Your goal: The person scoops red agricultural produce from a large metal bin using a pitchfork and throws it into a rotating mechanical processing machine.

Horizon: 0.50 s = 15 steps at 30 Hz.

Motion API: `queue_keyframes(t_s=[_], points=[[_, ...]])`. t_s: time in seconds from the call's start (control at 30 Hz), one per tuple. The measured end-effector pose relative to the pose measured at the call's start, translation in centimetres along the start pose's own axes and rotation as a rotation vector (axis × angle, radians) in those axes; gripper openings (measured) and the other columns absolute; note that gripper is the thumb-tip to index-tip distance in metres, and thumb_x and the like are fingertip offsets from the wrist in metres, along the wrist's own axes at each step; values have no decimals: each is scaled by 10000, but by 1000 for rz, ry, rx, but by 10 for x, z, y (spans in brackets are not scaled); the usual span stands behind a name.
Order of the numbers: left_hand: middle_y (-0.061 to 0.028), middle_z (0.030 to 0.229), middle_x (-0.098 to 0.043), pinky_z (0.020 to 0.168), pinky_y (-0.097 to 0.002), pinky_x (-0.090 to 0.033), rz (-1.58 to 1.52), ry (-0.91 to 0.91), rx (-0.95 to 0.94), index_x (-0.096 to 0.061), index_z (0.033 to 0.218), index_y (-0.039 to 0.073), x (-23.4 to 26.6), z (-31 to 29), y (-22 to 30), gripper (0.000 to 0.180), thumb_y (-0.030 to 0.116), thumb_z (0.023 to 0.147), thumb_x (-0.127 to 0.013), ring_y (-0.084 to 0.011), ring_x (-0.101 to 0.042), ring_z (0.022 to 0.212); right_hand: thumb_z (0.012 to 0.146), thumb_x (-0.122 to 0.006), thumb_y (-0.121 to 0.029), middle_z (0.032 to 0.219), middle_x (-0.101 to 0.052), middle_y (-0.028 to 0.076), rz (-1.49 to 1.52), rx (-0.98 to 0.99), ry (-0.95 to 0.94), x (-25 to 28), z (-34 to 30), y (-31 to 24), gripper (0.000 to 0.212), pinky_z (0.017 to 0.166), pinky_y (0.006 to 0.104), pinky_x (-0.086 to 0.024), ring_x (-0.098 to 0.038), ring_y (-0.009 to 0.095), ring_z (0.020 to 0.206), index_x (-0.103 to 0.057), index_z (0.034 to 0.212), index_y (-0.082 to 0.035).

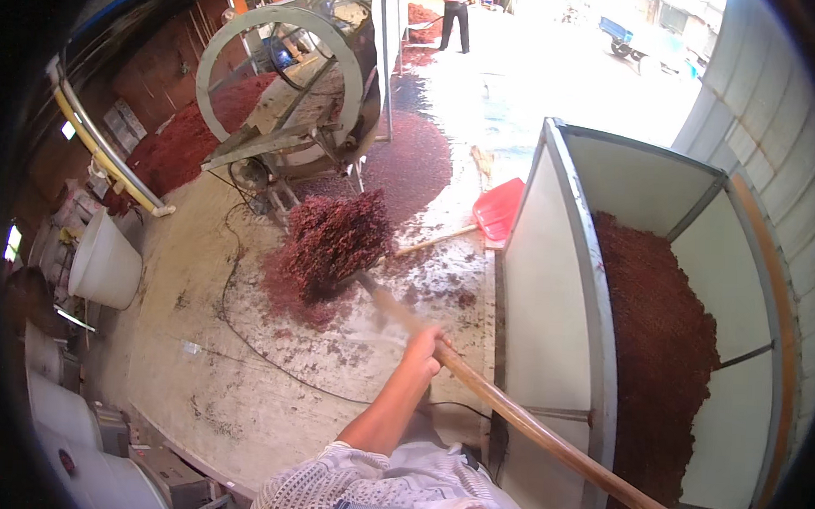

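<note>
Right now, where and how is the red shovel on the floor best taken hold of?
Likely by the middle of its pale handle, from above on the person's side: that slim stretch lies exposed, while the broad red blade sits close to the bin and the handle's left end points toward the dark red material.

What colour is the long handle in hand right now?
The handle is brown, wood-like; the head view shows it best.
</note>
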State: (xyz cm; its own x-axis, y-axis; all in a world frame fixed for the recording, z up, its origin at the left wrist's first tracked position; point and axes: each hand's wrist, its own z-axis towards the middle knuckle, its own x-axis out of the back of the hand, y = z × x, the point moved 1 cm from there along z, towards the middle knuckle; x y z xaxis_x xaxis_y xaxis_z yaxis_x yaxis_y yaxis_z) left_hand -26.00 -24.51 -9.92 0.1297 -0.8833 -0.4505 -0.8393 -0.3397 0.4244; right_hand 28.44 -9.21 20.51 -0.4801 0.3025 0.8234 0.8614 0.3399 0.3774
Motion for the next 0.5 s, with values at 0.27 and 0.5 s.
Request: queue_keyframes(t_s=[0.27,0.5], points=[[-120,622,-507,577,-452,-511,34,101,-301,-477,787,7,29,20,165,95,42,751,-558,-268,-538,560,722,-609,-232,1024,-618,186,148,50,-192,69,32,-139,433,780,430,-493,-588,341,954,-571,1132,-99],[-81,625,-522,548,-355,-497,137,43,-604,-490,737,56,-12,-25,350,112,109,780,-580,-210,-545,557,675,-640,-191,892,-653,119,358,445,-248,78,37,-270,245,680,400,-498,-616,310,735,-656,888,-71]])
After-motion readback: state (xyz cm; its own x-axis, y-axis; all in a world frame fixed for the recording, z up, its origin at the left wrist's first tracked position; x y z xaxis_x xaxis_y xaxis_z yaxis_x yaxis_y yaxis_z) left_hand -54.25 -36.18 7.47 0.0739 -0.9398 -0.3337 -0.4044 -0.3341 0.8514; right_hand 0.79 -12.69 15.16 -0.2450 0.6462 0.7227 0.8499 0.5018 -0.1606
